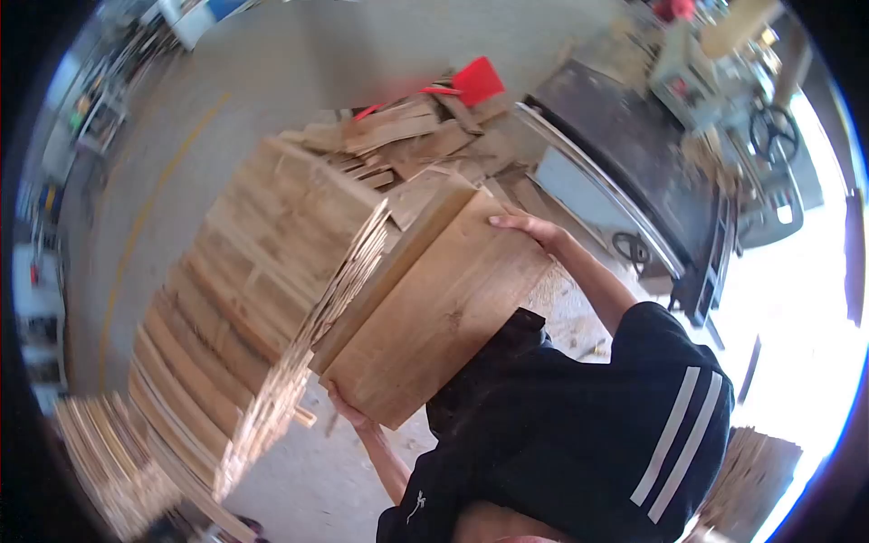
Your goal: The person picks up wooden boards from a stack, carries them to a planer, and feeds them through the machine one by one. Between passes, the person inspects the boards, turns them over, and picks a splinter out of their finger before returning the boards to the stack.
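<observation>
My hands hold wooden boards (444,312) in front of my body, one at each end. A broad, smooth face is turned up toward me, and a second narrower strip of wood runs along its far edge. At the lower left end, my left hand (348,407) is closed round the board's end, its fingers partly hidden. My right hand (529,226) grips the upper right end, its thumb lying over the top face. Just left of the boards stands a tall stack of planks (262,253), its rough ends close to the far edge.
A pile of scrap wood (407,131) lies beyond the boards, with a red dustpan-like piece (480,81) on it. To the right is a machine with a dark table (615,136) and handwheels. More plank stacks stand at lower left (113,462) and lower right (751,480).
</observation>
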`<state>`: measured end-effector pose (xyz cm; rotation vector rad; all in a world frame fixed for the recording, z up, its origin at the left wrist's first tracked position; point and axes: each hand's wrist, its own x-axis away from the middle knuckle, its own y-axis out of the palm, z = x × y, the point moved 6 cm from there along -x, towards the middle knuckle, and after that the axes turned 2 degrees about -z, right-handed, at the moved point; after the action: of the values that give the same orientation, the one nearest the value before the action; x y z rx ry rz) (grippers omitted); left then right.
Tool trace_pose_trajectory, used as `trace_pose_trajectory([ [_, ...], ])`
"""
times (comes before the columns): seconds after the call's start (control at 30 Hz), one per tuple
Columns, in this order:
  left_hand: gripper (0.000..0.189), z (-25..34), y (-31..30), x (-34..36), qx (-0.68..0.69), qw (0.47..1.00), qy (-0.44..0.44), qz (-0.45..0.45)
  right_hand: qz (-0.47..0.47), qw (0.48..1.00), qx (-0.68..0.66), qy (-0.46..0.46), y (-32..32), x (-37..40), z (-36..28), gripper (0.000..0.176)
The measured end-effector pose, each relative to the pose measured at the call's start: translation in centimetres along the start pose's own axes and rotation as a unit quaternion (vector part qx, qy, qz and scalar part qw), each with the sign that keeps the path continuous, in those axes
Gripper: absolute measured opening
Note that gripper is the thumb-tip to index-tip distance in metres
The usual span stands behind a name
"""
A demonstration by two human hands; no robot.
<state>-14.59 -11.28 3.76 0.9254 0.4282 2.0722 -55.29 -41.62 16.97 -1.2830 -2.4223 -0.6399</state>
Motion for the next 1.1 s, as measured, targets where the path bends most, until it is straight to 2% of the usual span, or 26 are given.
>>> trace_pose_trajectory([
  [0.03, 0.076, 0.4, 2.7, -0.6, -0.018, 1.000, -0.011, -0.019, 0.029, 0.999, -0.027, 0.010, -1.7, 2.3, 0.8, 0.095],
  [0.07, 0.073, 0.5, 5.9, -0.9, -0.055, 0.997, -0.029, -0.038, 0.054, 0.997, -0.054, -0.024, -2.9, 4.8, 1.0, 0.087],
  [0.1, 0.070, 0.5, 8.6, -1.6, -0.093, 0.993, -0.045, -0.059, 0.073, 0.994, -0.072, -0.038, -4.6, 6.7, 2.0, 0.087],
  [0.2, 0.064, -1.6, 14.6, -6.6, -0.183, 0.968, -0.049, -0.166, 0.219, 0.966, -0.121, -0.057, -9.6, 14.7, 7.0, 0.071],
  [0.23, 0.064, -2.7, 17.5, -8.4, -0.211, 0.956, -0.062, -0.195, 0.245, 0.955, -0.151, -0.072, -10.7, 17.4, 8.5, 0.071],
  [0.33, 0.068, -8.1, 27.5, -13.4, -0.305, 0.912, -0.203, -0.183, 0.364, 0.895, -0.243, -0.083, -12.4, 26.1, 12.2, 0.069],
  [0.4, 0.063, -12.0, 38.5, -13.3, -0.372, 0.868, -0.209, -0.254, 0.457, 0.821, -0.331, -0.086, -13.5, 30.8, 16.2, 0.067],
  [0.43, 0.059, -15.5, 43.8, -13.0, -0.408, 0.837, -0.215, -0.294, 0.474, 0.806, -0.343, -0.096, -14.2, 32.3, 18.3, 0.067],
  [0.47, 0.059, -19.0, 48.5, -13.4, -0.419, 0.824, -0.220, -0.311, 0.536, 0.754, -0.364, -0.111, -15.0, 34.1, 21.2, 0.069],
  [0.5, 0.059, -22.5, 53.6, -13.5, -0.449, 0.772, -0.243, -0.378, 0.594, 0.697, -0.384, -0.121, -15.0, 35.8, 23.4, 0.070],
  [0.53, 0.058, -26.5, 58.3, -13.2, -0.474, 0.714, -0.266, -0.442, 0.605, 0.680, -0.395, -0.125, -14.7, 36.9, 25.4, 0.070],
  [0.6, 0.059, -34.2, 68.4, -7.2, -0.433, 0.591, -0.345, -0.587, 0.612, 0.599, -0.464, -0.225, -14.6, 38.7, 27.8, 0.073],
  [0.63, 0.059, -37.9, 72.0, -6.1, -0.424, 0.542, -0.374, -0.621, 0.622, 0.589, -0.466, -0.222, -13.8, 38.9, 28.4, 0.073],
  [0.67, 0.059, -42.2, 75.3, -4.6, -0.415, 0.495, -0.402, -0.649, 0.660, 0.538, -0.467, -0.238, -13.4, 39.5, 29.4, 0.074],
  [0.7, 0.059, -45.1, 78.4, -1.5, -0.428, 0.456, -0.397, -0.672, 0.694, 0.486, -0.468, -0.251, -12.5, 40.0, 30.0, 0.075],
  [0.73, 0.059, -47.2, 81.3, 2.5, -0.439, 0.418, -0.390, -0.694, 0.714, 0.467, -0.463, -0.238, -12.2, 40.3, 30.0, 0.072],
  [0.77, 0.059, -48.6, 83.0, 6.5, -0.451, 0.404, -0.411, -0.682, 0.719, 0.463, -0.461, -0.236, -12.2, 40.0, 29.3, 0.072],
  [0.8, 0.058, -50.1, 84.4, 9.9, -0.459, 0.391, -0.429, -0.672, 0.732, 0.404, -0.481, -0.264, -12.1, 39.9, 28.6, 0.072],
  [0.83, 0.063, -52.5, 85.3, 11.9, -0.488, 0.355, -0.435, -0.668, 0.740, 0.346, -0.497, -0.292, -12.1, 39.8, 27.9, 0.071],
  [0.87, 0.067, -54.6, 86.3, 13.3, -0.516, 0.319, -0.440, -0.663, 0.740, 0.313, -0.492, -0.336, -12.6, 39.6, 26.6, 0.071],
  [0.9, 0.067, -57.5, 87.4, 14.3, -0.510, 0.315, -0.439, -0.669, 0.744, 0.310, -0.485, -0.340, -13.2, 39.1, 25.1, 0.071],
  [0.97, 0.082, -64.1, 89.0, 16.6, -0.549, 0.217, -0.343, -0.731, 0.771, 0.234, -0.481, -0.345, -13.4, 38.9, 23.0, 0.073],
  [1.0, 0.090, -66.1, 91.2, 18.1, -0.635, 0.070, -0.102, -0.762, 0.762, 0.216, -0.497, -0.354, -13.5, 38.2, 23.9, 0.072],
  [1.03, 0.097, -67.4, 92.6, 19.2, -0.661, -0.082, 0.148, -0.731, 0.768, 0.202, -0.500, -0.345, -13.0, 38.1, 23.3, 0.072],
  [1.07, 0.107, -68.3, 92.3, 20.0, -0.596, -0.079, 0.305, -0.739, 0.754, 0.211, -0.510, -0.356, -13.3, 38.1, 22.6, 0.071],
  [1.1, 0.103, -66.9, 92.7, 22.2, -0.574, -0.069, 0.284, -0.765, 0.739, 0.225, -0.519, -0.367, -13.8, 38.3, 21.9, 0.069],
])
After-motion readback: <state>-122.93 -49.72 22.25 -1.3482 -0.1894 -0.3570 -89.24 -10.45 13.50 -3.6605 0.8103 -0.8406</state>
